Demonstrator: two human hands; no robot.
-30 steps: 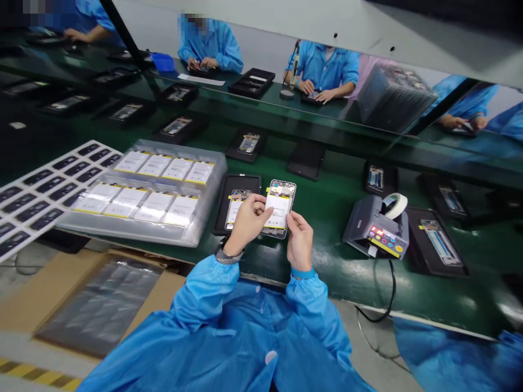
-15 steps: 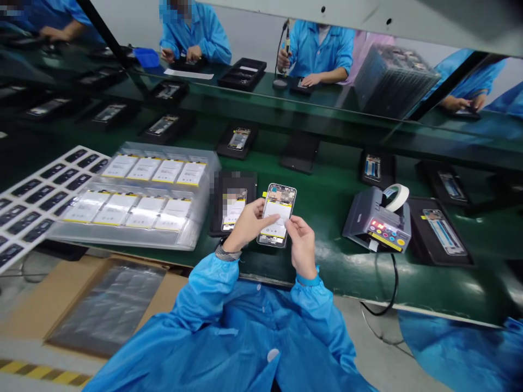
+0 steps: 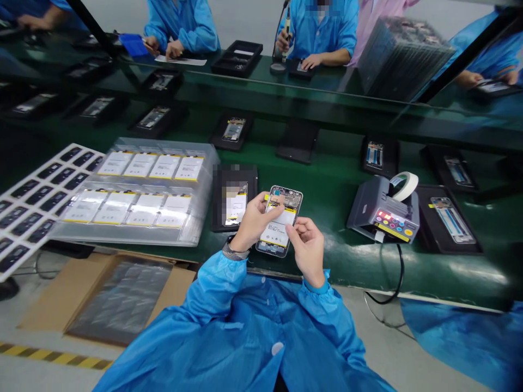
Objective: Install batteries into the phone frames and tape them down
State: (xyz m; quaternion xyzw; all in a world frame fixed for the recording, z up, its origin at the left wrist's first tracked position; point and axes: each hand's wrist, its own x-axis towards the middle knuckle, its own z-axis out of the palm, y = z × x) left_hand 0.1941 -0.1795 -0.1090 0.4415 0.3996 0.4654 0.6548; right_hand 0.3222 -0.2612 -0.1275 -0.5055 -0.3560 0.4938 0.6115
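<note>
An opened smartphone [image 3: 281,252] with a white battery [image 3: 274,231] in its frame is held above the bench's near edge. My left hand [image 3: 256,220] grips the phone from its left side, the thumb lying across the upper part of the battery. At the phone's right edge, my right hand [image 3: 307,245] has its fingers closed, the thumb touching the battery's right side; whether anything small is pinched there is hidden. Just left of my hands, a second opened phone [image 3: 236,204] lies in a black tray [image 3: 219,185].
Clear plastic trays of white batteries [image 3: 134,209] stand left, beside a sheet of black stickers [image 3: 43,193]. A grey tape dispenser [image 3: 373,209] with a tape roll [image 3: 404,186] sits right. Several phones in black trays line the green bench [image 3: 327,196]. Co-workers sit opposite.
My left thumb has moved up along the battery. The phone is tilted a little more to the right. The view has shifted slightly, and a co-worker's hands opposite have moved.
</note>
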